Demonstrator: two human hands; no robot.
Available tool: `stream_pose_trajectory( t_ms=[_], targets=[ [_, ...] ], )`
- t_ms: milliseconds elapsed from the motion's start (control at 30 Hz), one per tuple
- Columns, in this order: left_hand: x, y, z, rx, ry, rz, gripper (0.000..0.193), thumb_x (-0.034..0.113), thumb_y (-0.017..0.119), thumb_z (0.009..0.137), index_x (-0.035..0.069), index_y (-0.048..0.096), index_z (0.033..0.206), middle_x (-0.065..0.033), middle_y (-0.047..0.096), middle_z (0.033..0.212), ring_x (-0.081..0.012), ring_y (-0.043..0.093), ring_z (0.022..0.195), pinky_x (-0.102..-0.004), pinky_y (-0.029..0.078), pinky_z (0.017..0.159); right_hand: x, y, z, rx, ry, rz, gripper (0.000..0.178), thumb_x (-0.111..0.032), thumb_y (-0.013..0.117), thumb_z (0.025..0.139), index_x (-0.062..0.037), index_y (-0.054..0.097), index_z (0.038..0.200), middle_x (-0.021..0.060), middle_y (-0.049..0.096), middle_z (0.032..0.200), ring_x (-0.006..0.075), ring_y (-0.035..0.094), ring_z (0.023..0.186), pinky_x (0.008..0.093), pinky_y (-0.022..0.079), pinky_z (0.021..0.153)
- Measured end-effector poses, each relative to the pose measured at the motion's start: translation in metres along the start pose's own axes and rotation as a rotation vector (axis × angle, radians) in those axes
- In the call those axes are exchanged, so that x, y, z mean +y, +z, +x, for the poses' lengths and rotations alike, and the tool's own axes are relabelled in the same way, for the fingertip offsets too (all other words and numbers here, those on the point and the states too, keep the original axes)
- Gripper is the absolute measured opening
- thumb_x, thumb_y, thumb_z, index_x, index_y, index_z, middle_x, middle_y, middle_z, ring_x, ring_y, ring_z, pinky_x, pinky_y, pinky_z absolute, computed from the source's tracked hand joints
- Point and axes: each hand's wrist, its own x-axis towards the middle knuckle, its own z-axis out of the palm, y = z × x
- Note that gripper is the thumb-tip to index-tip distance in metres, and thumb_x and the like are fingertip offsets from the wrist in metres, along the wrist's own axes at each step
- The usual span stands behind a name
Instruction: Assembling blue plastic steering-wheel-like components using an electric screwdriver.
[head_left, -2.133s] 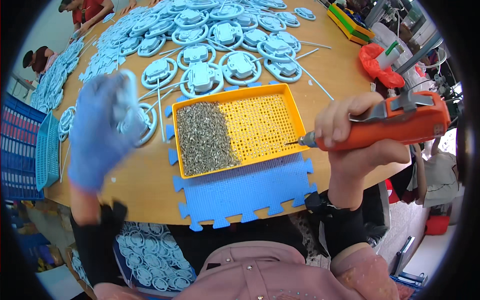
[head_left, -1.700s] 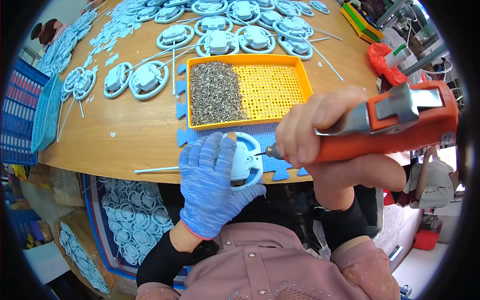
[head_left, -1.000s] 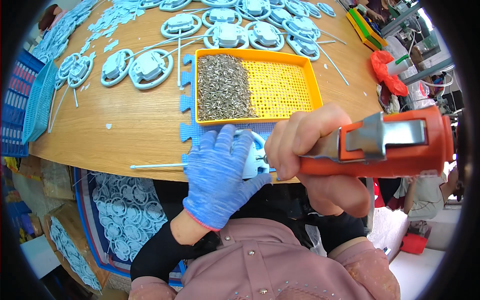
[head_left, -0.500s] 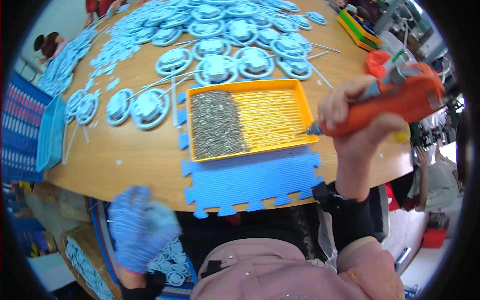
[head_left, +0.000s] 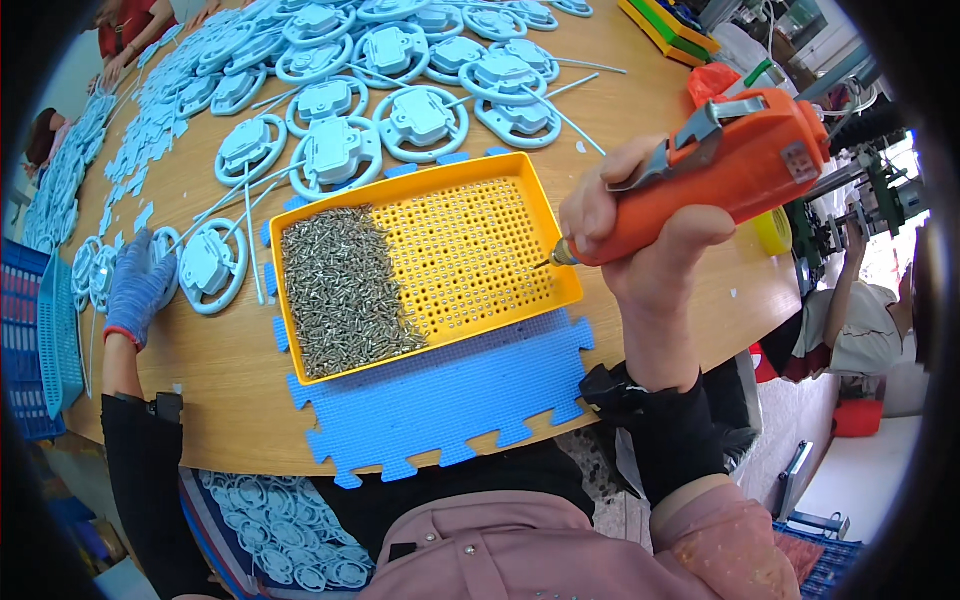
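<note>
My right hand (head_left: 650, 235) grips an orange electric screwdriver (head_left: 715, 180) with a metal lever on top. Its bit points down at the right part of a yellow tray (head_left: 436, 362), close to the screws standing in the perforated plate (head_left: 465, 260). Loose silver screws (head_left: 345, 290) fill the tray's left part. At the far left, my left hand (head_left: 140, 285), in a blue-striped glove, reaches onto a light-blue round plastic part, fingers stretched out. Whether it touches the part is hard to tell. Another such ring-shaped part (head_left: 212, 265) lies just right of it.
A blue foam mat (head_left: 450, 385) lies under the tray. Many light-blue parts (head_left: 335, 155) with thin stems are heaped across the back. Below the table edge is a container of finished-looking blue parts (head_left: 290, 530). A blue basket (head_left: 58, 335) stands left; other people sit around.
My left hand has left the table's front edge, where it held a blurred light-blue part, and moved to the parts at the far left. The screwdriver stays in my right hand; the view has shifted.
</note>
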Motion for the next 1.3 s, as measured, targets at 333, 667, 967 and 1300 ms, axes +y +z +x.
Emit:
stream_pose_trajectory(
  t_ms=[333,667,967,1300],
  targets=[
    [-0.038,0.006,-0.019,0.117,-0.114,-0.273,0.063,0.008,0.066,0.081,0.005,0.04,0.138,-0.0113,0.052,0.127,-0.0201,0.054,0.106,-0.0309,0.045,0.092,0.009,0.003,0.0,0.038,-0.009,0.035,0.077,-0.079,0.054,0.066,-0.0072,0.049,0.091,0.0026,0.052,0.062,0.0141,0.05,0.053,0.0272,0.042,0.051],
    [0.062,-0.042,-0.216,0.227,0.127,-0.657,0.062,0.016,0.067,0.082,0.005,0.039,0.137,-0.007,0.053,0.105,-0.0146,0.056,0.089,-0.0292,0.047,0.074,-0.016,0.011,-0.003,0.023,-0.103,0.05,0.08,-0.081,0.052,0.066,-0.0068,0.052,0.097,0.0015,0.052,0.065,0.0134,0.05,0.054,0.029,0.043,0.055],
    [0.166,0.026,-0.263,0.03,0.511,-0.72,0.093,0.027,0.084,0.063,-0.002,0.036,0.137,-0.0171,0.058,0.108,-0.0339,0.058,0.097,-0.042,0.048,0.081,-0.057,0.109,-0.046,-0.231,-0.058,0.263,0.086,-0.083,0.051,0.06,-0.0047,0.052,0.094,0.0033,0.053,0.06,0.0157,0.051,0.048,0.031,0.046,0.049],
    [0.16,0.034,-0.267,0.057,0.434,-0.872,0.093,0.028,0.084,0.064,-0.007,0.036,0.136,-0.019,0.061,0.104,-0.0337,0.061,0.091,-0.0404,0.049,0.078,-0.038,0.151,-0.064,-0.407,0.191,0.21,0.084,-0.08,0.059,0.055,-0.0042,0.049,0.089,0.0051,0.053,0.057,0.0176,0.053,0.048,0.0303,0.046,0.048]
  ],
)
